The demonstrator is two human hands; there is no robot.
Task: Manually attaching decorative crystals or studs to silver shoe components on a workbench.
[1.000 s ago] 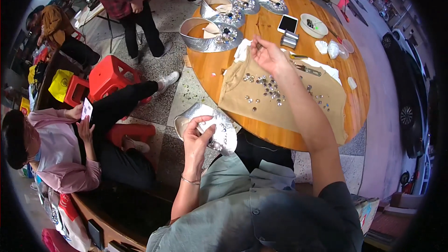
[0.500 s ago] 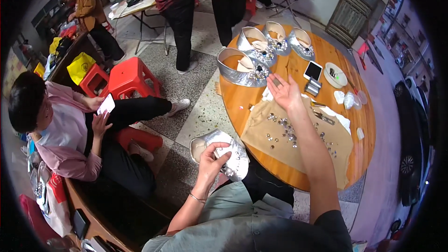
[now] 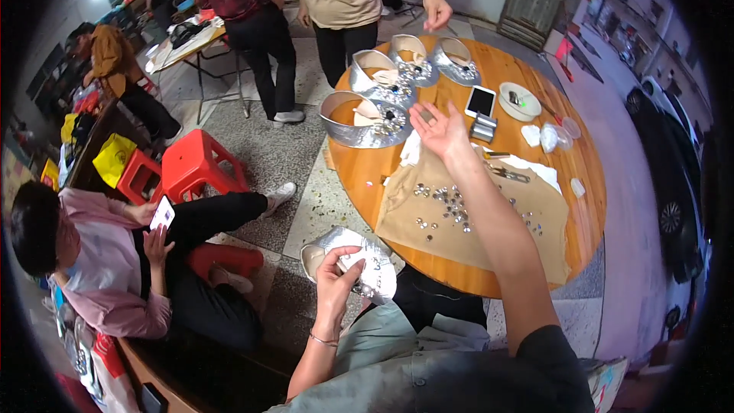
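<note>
My left hand [image 3: 336,281] grips a silver, shiny curved band [image 3: 372,265] between thumb and fingers, above my lap beside the table edge. Small stones show on the band's surface. Palm up, my right hand [image 3: 441,131] reaches over the round wooden table [image 3: 353,183] with its fingers spread. A small brownish patch shows by those fingers; I cannot make out what it is. Similar silver bands [image 3: 359,126] with clusters of clear and dark stones stand just beyond it. Under my right forearm, many loose rhinestones [image 3: 456,210] lie on a tan cloth [image 3: 397,218].
A white bowl [image 3: 511,107], a tablet [image 3: 481,100], a grey metal block [image 3: 483,128], pliers [image 3: 511,175] and small clear bags [image 3: 549,138] lie toward the table's right. Red stools [image 3: 191,160] and a seated person with a phone [image 3: 162,213] are at left. Another person's hand [image 3: 436,9] hangs over the table's far side.
The view has shifted, moving the table leftward in the picture. A standing person in a beige shirt now stretches an arm over the table's far side. Both my hands keep much the same pose.
</note>
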